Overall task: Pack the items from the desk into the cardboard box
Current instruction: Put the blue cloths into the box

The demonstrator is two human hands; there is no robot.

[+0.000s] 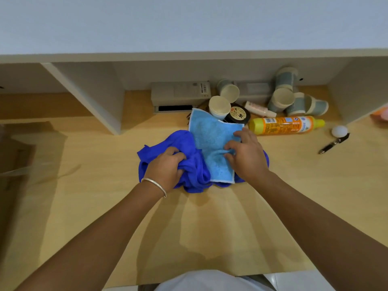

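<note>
Both forearms reach over the desk [210, 227]. Her left hand [165, 166] bunches the dark blue cloth [189, 171]; the right hand [246, 154] pinches the light blue towel [212, 139] lying on it. Bare wood spreads toward the near edge. At left, the cardboard box [14, 156] is blurred and cut off.

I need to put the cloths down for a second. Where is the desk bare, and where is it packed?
Bare desk runs between the cloths and the near edge, and left of the dark blue cloth toward the white divider. Crowded: behind the light blue cloth, with paper cups, black tin, orange bottle; pen and white ball lie right.
</note>
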